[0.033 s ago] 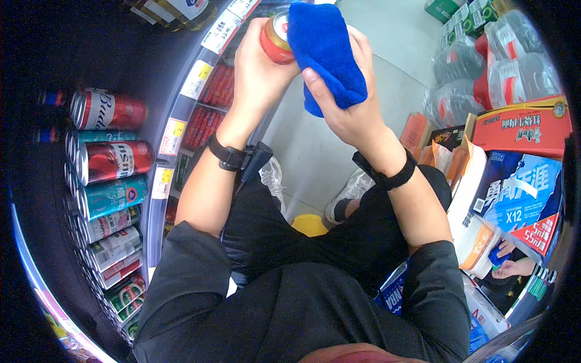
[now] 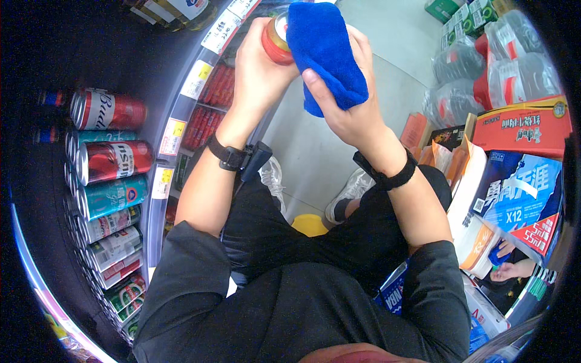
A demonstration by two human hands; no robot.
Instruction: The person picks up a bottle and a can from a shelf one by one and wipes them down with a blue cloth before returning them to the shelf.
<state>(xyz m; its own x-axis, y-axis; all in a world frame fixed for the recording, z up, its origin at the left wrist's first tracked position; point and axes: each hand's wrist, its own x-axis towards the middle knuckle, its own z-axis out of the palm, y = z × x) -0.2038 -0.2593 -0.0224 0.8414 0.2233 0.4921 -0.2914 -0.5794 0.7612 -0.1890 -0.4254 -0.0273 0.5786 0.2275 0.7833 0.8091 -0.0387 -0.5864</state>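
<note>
Near the top of the head view, my left hand point(image 2: 263, 60) is wrapped round a red can with a gold band point(image 2: 278, 43). Its silver top is partly covered by a folded blue cloth point(image 2: 324, 57). My right hand point(image 2: 348, 103) grips this cloth, thumb on the near side and fingers behind it. The cloth lies against the right side of the can. Both hands are held out ahead of me over the floor, close together. The lower part of the can is hidden in my left hand.
At the left, a shelf holds several rows of drink cans point(image 2: 115, 160), edged by a price-tag rail point(image 2: 171, 136). Wrapped bottles point(image 2: 457, 97), a red carton point(image 2: 523, 124) and a blue carton point(image 2: 520, 196) are stacked at the right. Another person's hand point(image 2: 508, 270) shows at the lower right.
</note>
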